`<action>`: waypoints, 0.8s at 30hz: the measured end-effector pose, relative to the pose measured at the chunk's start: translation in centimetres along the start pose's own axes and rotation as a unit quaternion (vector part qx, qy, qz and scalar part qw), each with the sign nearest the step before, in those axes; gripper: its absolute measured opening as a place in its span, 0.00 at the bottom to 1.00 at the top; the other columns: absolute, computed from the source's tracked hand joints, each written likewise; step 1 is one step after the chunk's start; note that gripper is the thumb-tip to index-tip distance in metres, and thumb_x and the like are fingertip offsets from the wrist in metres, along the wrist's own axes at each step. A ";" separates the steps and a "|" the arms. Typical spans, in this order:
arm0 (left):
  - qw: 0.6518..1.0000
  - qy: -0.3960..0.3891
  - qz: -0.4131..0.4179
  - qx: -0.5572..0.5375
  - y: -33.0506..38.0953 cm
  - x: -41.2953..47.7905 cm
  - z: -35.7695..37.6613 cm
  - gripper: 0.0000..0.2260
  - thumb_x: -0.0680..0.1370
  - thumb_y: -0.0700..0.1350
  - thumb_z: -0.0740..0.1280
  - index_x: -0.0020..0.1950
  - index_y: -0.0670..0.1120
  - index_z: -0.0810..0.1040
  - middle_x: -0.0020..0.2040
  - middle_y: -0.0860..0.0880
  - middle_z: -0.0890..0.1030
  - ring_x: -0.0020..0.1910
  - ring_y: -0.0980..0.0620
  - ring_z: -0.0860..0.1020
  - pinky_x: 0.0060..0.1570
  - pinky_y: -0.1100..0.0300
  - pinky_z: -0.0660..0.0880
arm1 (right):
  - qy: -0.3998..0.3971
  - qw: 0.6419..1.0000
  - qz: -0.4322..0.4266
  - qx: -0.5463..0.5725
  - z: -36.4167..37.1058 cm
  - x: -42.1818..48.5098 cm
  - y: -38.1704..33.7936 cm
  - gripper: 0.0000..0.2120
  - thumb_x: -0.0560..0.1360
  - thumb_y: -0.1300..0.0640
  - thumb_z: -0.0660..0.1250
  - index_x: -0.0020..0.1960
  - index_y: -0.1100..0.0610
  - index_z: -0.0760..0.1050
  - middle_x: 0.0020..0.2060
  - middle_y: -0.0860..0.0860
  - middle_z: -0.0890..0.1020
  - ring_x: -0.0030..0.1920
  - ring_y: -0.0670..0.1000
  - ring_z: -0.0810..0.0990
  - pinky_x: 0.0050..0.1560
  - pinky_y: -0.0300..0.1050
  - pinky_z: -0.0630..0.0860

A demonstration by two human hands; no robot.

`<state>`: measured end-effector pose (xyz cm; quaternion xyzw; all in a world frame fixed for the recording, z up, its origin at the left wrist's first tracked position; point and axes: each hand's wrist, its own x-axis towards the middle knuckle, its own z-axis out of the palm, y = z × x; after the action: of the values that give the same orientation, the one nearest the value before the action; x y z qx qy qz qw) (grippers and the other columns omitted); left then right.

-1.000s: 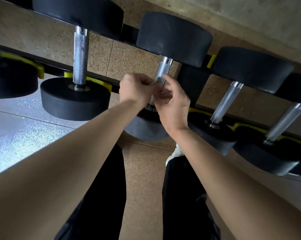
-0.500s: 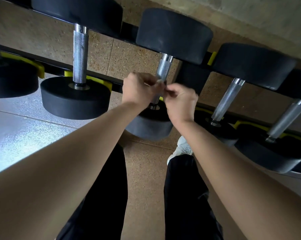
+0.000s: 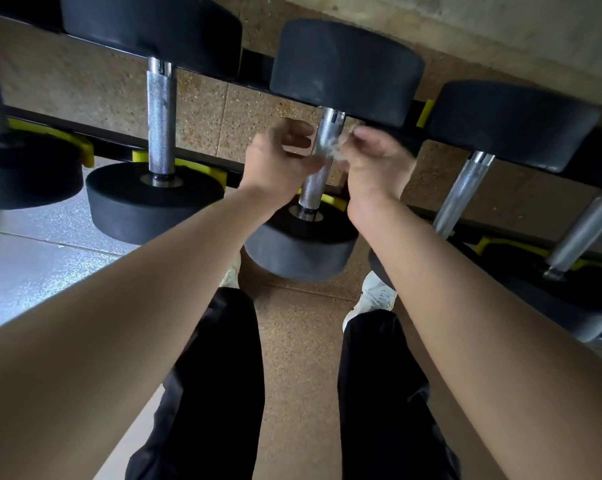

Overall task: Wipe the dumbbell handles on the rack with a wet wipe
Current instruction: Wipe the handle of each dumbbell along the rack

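Observation:
Several black dumbbells with knurled steel handles lie across a black rack [image 3: 119,147] with yellow cradles. My two hands are at the middle dumbbell handle [image 3: 311,188], one on each side of its upper half. My left hand [image 3: 279,161] has its fingers curled and pinches one end of a small, blurred, pale wet wipe [image 3: 332,148]. My right hand [image 3: 375,161] pinches the other end. The wipe stretches across the front of the handle. Neighbouring handles stand at the left [image 3: 161,123] and at the right [image 3: 462,192].
My legs in black trousers and white shoes [image 3: 375,296] stand on speckled brown floor [image 3: 292,358] just in front of the rack. Another handle [image 3: 583,230] slants at the far right. A pale wall [image 3: 500,36] runs behind the rack.
My hands have drawn apart from a tight clasp in front of the handle to either side of it, with the wipe pulled out between them.

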<state>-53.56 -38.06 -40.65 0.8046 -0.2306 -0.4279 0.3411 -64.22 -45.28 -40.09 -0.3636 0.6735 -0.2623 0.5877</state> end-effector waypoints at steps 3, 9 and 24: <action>0.998 -0.022 -0.038 -0.054 -0.9 0.1 -0.2 0.11 0.75 0.38 0.74 0.56 0.49 0.84 0.48 0.52 0.87 0.47 0.53 0.86 0.51 0.53 0.84 | 0.017 1.000 -0.010 0.002 0.3 1.5 0.4 0.11 0.72 0.74 0.73 0.46 0.59 0.83 0.43 0.57 0.86 0.42 0.55 0.87 0.45 0.48 0.85; 0.990 -0.063 -0.073 -0.106 -1.4 -0.2 -0.6 0.12 0.79 0.32 0.68 0.50 0.49 0.83 0.49 0.44 0.87 0.49 0.46 0.86 0.51 0.54 0.84 | -0.103 0.969 0.018 -0.224 -2.9 0.3 4.9 0.10 0.75 0.67 0.73 0.51 0.55 0.85 0.46 0.51 0.87 0.45 0.49 0.86 0.48 0.43 0.82; 0.966 -0.212 0.149 0.018 -1.9 -1.4 -1.9 0.16 0.75 0.39 0.76 0.63 0.44 0.84 0.48 0.50 0.86 0.46 0.54 0.86 0.54 0.52 0.83 | -0.315 0.928 0.197 0.000 -5.4 -3.6 0.0 0.13 0.82 0.66 0.62 0.64 0.66 0.77 0.48 0.57 0.82 0.47 0.51 0.83 0.49 0.40 0.80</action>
<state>-52.58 -35.18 -40.61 0.6580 -0.4229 -0.5288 0.3293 -69.38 -42.85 -36.98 -0.2875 0.5114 -0.0132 0.8097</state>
